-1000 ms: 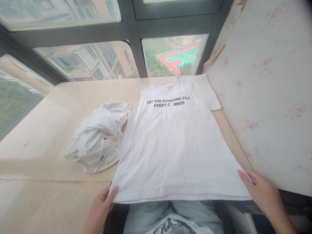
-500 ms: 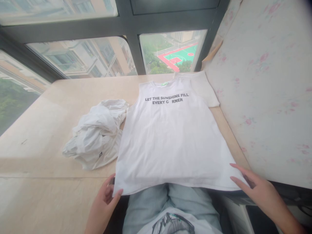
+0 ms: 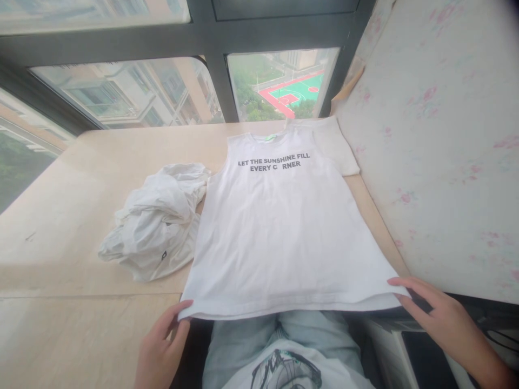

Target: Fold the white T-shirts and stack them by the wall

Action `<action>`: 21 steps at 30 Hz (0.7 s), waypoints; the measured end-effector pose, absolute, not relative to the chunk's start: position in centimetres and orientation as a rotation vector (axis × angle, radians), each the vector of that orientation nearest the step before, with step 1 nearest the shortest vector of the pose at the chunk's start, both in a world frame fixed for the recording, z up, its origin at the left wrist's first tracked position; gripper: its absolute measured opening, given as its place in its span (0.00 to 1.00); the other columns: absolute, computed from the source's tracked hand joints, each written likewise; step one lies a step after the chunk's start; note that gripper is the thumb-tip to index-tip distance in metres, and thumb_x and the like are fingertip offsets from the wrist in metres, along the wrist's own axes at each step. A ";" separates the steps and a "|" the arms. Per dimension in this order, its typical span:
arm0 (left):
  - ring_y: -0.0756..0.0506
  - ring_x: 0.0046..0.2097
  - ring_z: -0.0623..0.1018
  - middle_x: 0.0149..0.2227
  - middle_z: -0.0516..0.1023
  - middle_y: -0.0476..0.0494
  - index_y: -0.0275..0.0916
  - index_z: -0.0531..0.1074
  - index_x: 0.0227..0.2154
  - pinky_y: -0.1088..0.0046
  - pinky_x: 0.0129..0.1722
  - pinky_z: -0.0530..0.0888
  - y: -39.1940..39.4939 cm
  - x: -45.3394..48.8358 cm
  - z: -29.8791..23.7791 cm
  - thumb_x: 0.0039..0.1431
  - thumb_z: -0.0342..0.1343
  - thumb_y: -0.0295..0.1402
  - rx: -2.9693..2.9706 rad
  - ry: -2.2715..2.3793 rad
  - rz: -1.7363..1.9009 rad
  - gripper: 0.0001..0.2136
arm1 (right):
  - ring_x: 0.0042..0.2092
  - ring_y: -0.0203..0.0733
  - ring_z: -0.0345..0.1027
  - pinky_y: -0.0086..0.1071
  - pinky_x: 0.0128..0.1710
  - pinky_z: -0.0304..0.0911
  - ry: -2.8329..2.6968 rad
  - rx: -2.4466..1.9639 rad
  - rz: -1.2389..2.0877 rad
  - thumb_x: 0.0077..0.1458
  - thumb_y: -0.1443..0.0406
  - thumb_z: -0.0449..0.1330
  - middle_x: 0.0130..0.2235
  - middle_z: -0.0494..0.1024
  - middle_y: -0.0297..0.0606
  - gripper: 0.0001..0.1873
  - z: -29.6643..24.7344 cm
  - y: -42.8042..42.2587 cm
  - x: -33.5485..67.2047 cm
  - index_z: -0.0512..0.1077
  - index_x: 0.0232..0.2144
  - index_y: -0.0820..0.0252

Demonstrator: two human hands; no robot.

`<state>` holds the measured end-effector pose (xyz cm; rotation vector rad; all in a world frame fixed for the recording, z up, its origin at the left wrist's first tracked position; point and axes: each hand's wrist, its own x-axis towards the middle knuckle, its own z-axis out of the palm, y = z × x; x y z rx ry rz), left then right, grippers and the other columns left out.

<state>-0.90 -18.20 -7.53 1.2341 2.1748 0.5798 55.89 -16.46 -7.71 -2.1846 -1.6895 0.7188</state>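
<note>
A white T-shirt (image 3: 279, 227) with dark lettering across the chest lies spread flat on a pale wooden table (image 3: 65, 216), its collar toward the window. Its left sleeve is folded under and its hem hangs just past the table's near edge. My left hand (image 3: 160, 351) pinches the hem's left corner. My right hand (image 3: 441, 324) grips the hem's right corner with its fingers curled at the cloth's edge.
A crumpled heap of white garments (image 3: 158, 221) lies left of the shirt. A floral-patterned cushion or mattress (image 3: 438, 135) leans along the right side. Dark-framed windows (image 3: 219, 81) stand behind the table. My lap in light jeans shows below the hem.
Both hands have shifted a little along the hem and now hold its corners. The hem has slid slightly nearer to me, and the view has tilted a bit.
</note>
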 end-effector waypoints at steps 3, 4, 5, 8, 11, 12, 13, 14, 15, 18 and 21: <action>0.40 0.42 0.81 0.41 0.82 0.44 0.42 0.78 0.41 0.69 0.43 0.77 -18.2 -0.8 -7.2 0.49 0.57 0.50 1.214 2.135 0.633 0.21 | 0.43 0.52 0.76 0.39 0.34 0.73 -1.539 -2.307 0.714 0.47 0.47 0.56 0.47 0.80 0.35 0.21 -6.9 -16.3 55.9 0.79 0.39 0.44; 0.40 0.42 0.81 0.40 0.82 0.44 0.41 0.78 0.42 0.69 0.43 0.77 -18.2 -0.8 -7.1 0.48 0.59 0.50 1.196 2.108 0.651 0.22 | 0.39 0.52 0.76 0.41 0.34 0.73 -1.492 -2.349 0.698 0.47 0.46 0.56 0.45 0.81 0.34 0.20 -6.6 -16.2 55.9 0.79 0.39 0.41; 0.40 0.42 0.81 0.40 0.82 0.44 0.41 0.78 0.42 0.70 0.43 0.77 -18.2 -0.7 -7.0 0.48 0.60 0.51 1.167 2.090 0.669 0.23 | 0.34 0.52 0.75 0.44 0.34 0.72 -1.444 -2.390 0.665 0.47 0.45 0.55 0.43 0.81 0.33 0.20 -6.3 -16.2 55.8 0.79 0.38 0.38; 0.40 0.41 0.81 0.38 0.82 0.44 0.40 0.77 0.43 0.69 0.43 0.77 -18.1 -0.6 -6.5 0.47 0.61 0.54 1.016 2.060 0.722 0.26 | 0.29 0.53 0.72 0.48 0.36 0.70 -1.338 -2.478 0.568 0.48 0.42 0.51 0.39 0.81 0.32 0.22 -5.7 -16.4 55.5 0.77 0.39 0.34; 0.39 0.43 0.80 0.38 0.82 0.43 0.39 0.77 0.43 0.67 0.46 0.77 -17.9 -0.4 -5.9 0.44 0.63 0.55 0.878 2.040 0.761 0.28 | 0.35 0.56 0.74 0.47 0.38 0.69 -1.297 -2.512 0.535 0.50 0.42 0.50 0.37 0.80 0.35 0.24 -5.4 -16.4 55.3 0.77 0.42 0.36; 0.39 0.45 0.80 0.40 0.82 0.43 0.39 0.77 0.43 0.67 0.47 0.77 -17.8 -0.4 -5.7 0.43 0.64 0.55 0.864 2.027 0.768 0.28 | 0.36 0.57 0.74 0.46 0.38 0.69 -1.289 -2.524 0.534 0.50 0.42 0.50 0.36 0.80 0.36 0.24 -5.3 -16.3 55.2 0.77 0.42 0.37; 0.38 0.47 0.79 0.41 0.82 0.43 0.39 0.77 0.42 0.68 0.47 0.76 -17.7 -0.4 -5.6 0.42 0.65 0.54 0.861 2.015 0.776 0.28 | 0.37 0.58 0.74 0.46 0.38 0.69 -1.277 -2.537 0.527 0.49 0.42 0.50 0.35 0.80 0.37 0.24 -5.3 -16.3 55.1 0.77 0.41 0.38; 0.37 0.48 0.79 0.42 0.82 0.42 0.39 0.77 0.42 0.68 0.48 0.76 -17.7 -0.4 -5.6 0.41 0.66 0.53 0.861 2.001 0.780 0.28 | 0.37 0.58 0.74 0.47 0.37 0.68 -1.263 -2.546 0.513 0.49 0.42 0.50 0.34 0.79 0.37 0.24 -5.1 -16.1 55.0 0.77 0.39 0.38; 0.37 0.49 0.79 0.42 0.82 0.42 0.39 0.77 0.42 0.68 0.48 0.76 -17.7 -0.5 -5.7 0.41 0.66 0.52 0.860 1.992 0.782 0.27 | 0.37 0.59 0.74 0.47 0.37 0.68 -1.248 -2.553 0.494 0.48 0.41 0.50 0.32 0.79 0.38 0.23 -5.0 -16.0 54.8 0.77 0.38 0.37; 0.37 0.48 0.80 0.41 0.82 0.43 0.40 0.77 0.41 0.68 0.46 0.77 -17.7 -0.9 -6.4 0.43 0.65 0.51 0.847 2.027 0.768 0.25 | 0.36 0.60 0.73 0.49 0.40 0.69 -1.210 -2.558 0.436 0.48 0.40 0.50 0.31 0.78 0.39 0.22 -4.5 -15.7 54.2 0.76 0.35 0.37; 0.37 0.46 0.81 0.41 0.83 0.42 0.40 0.78 0.40 0.68 0.43 0.77 -18.0 -1.6 -7.4 0.43 0.65 0.48 0.886 2.090 0.740 0.23 | 0.36 0.60 0.73 0.49 0.41 0.69 -1.212 -2.562 0.421 0.48 0.41 0.49 0.31 0.78 0.40 0.22 -4.2 -15.7 53.9 0.76 0.36 0.38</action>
